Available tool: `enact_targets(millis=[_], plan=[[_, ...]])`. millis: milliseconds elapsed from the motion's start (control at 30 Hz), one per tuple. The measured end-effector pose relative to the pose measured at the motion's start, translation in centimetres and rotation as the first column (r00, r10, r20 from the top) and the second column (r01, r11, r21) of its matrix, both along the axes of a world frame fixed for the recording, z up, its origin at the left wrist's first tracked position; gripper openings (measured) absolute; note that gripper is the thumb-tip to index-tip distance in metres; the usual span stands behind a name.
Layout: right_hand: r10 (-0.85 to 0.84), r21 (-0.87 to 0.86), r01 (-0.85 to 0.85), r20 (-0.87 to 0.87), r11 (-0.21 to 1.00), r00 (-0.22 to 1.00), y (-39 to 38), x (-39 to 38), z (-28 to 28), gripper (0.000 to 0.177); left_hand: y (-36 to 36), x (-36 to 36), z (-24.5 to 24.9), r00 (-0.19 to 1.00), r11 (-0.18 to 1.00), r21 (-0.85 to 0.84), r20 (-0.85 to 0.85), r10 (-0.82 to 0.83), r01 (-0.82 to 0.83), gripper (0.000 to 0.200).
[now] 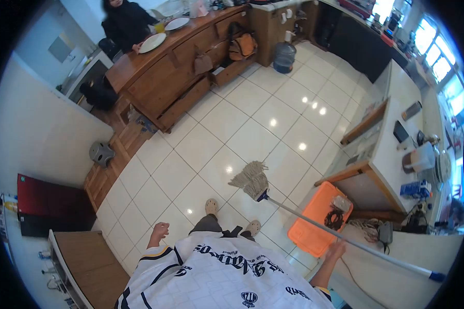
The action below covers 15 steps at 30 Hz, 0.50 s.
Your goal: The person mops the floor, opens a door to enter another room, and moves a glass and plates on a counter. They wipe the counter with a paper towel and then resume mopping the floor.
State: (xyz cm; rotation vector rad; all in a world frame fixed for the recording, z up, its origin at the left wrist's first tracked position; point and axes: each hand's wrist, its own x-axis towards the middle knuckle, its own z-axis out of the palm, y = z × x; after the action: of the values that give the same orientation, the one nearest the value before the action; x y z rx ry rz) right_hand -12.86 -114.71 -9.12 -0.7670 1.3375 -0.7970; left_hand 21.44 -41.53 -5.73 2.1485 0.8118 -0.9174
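Observation:
A string mop (pixel 250 180) rests its grey strands on the white tiled floor, in front of my feet. Its long metal handle (pixel 304 218) slants up to the right and ends in a blue tip. My right hand (pixel 335 251) is closed at the handle, about midway along; its fingers are partly hidden there. Out to the left, my left hand (pixel 160 231) hangs in the air with loosely bent fingers apart and nothing in them.
An orange bin (pixel 314 219) with items in it stands beside the mop handle, near the right counter (pixel 392 180). A wooden cabinet (pixel 175 77) has drawers pulled out; a person (pixel 126 26) is behind it. A water jug (pixel 284 56) and grey stool (pixel 102 153) stand farther off.

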Motion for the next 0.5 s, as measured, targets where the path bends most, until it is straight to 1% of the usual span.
enact_targets(millis=[33, 67, 133, 200, 267, 333, 433, 500], plan=[[0.07, 0.18, -0.058, -0.064, 0.982, 0.995, 1.6, 0.0, -2.6, 0.041, 0.2, 0.0, 0.1, 1.0, 1.0, 0.002, -0.022, 0.017, -0.017, 0.04], [0.151, 0.354, -0.101, -0.117, 0.93, 0.982, 3.5, 1.1, -4.0, 0.041, 0.3, 0.0, 0.1, 0.998, 0.999, 0.002, -0.044, 0.034, -0.034, 0.04], [0.186, 0.485, -0.045, -0.247, 0.874, 0.951, 8.1, 6.8, -5.0, 0.038, 0.5, 0.8, -0.3, 0.996, 0.999, -0.007, -0.074, 0.046, -0.047, 0.041], [0.414, 0.493, -0.32, -0.091, 0.809, 0.905, 12.3, 13.9, -3.5, 0.041, 1.5, 3.0, -1.0, 0.995, 0.999, -0.022, -0.094, 0.022, -0.025, 0.041], [0.614, 0.481, -0.541, 0.008, 0.689, 0.789, 15.9, 22.1, -0.1, 0.042, 2.9, 5.9, -2.2, 0.997, 0.998, -0.054, -0.069, 0.025, -0.028, 0.041], [0.793, 0.364, -0.732, -0.032, 0.576, 0.608, 18.7, 29.5, 1.3, 0.042, 4.3, 9.7, -3.2, 0.998, 0.995, -0.087, -0.048, 0.034, -0.038, 0.041], [0.812, 0.236, -0.777, -0.162, 0.584, 0.561, 22.3, 38.8, 1.3, 0.04, 7.1, 16.0, -4.9, 0.999, 0.989, -0.145, 0.033, 0.006, -0.001, 0.04], [0.836, 0.219, -0.826, -0.331, 0.519, 0.438, 24.1, 43.1, 0.5, 0.039, 9.3, 19.3, -5.5, 0.998, 0.981, -0.191, 0.048, 0.026, -0.017, 0.038]])
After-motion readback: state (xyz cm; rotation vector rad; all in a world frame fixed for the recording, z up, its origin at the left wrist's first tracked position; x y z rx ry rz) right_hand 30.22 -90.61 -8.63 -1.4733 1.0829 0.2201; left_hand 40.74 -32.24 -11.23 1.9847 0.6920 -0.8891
